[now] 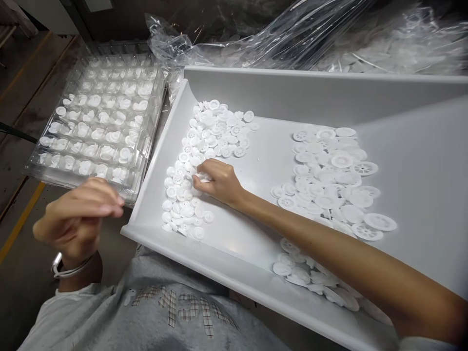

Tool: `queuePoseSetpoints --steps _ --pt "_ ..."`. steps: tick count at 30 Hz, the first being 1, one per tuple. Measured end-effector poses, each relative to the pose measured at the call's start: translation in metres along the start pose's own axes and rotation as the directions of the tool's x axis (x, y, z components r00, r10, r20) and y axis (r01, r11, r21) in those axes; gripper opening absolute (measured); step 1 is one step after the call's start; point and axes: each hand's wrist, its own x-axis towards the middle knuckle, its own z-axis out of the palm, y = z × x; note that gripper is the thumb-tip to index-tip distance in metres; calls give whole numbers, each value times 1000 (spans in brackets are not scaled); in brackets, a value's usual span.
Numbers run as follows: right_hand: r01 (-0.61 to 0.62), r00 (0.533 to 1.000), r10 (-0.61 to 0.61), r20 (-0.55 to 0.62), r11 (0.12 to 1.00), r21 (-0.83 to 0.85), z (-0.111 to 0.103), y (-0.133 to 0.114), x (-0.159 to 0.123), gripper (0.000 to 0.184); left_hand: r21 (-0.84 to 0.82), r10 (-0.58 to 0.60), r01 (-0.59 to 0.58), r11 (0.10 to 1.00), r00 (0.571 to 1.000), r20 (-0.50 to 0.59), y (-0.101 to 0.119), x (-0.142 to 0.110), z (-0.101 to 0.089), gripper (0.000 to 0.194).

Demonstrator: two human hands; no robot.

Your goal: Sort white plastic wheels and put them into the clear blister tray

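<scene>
My right hand [221, 180] reaches into the grey tray [413, 204], its fingers closed on small white plastic discs at the edge of a pile. That pile of small white discs [186, 207], some spoked like wheels, lies along the tray's left end. My left hand [82, 214] is raised outside the tray, near the front edge of a clear plastic blister tray [144, 168]. Its fingers are curled together, and whatever they may hold is hidden. White pieces [95, 101] fill many of the blister tray's pockets.
Larger white discs [329, 180] lie in a heap at the grey tray's middle and right, partly under my right forearm. Clear plastic sheeting [263, 46] is bunched behind the far wall. A yellow line [22, 222] marks the floor at left.
</scene>
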Motion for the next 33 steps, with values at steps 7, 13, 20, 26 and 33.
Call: queuePoseSetpoints --steps 7,13,20,26,33 --pt "-129 938 176 -297 976 174 -22 -28 26 25 -600 -738 563 569 671 -70 21 9 26 40" --pt "147 937 -53 -345 956 253 -61 -115 44 26 -748 -723 578 -327 356 592 62 35 88 52" --pt "323 943 -320 -91 946 21 -71 -141 31 27 -687 -591 580 -438 390 706 78 34 112 52" --pt "332 943 -330 -31 941 69 -70 -134 32 22 -742 -604 578 -339 471 643 71 30 119 58" --pt "271 962 -260 -79 924 269 -75 -134 30 30 -752 -652 543 -374 422 629 70 33 115 49"
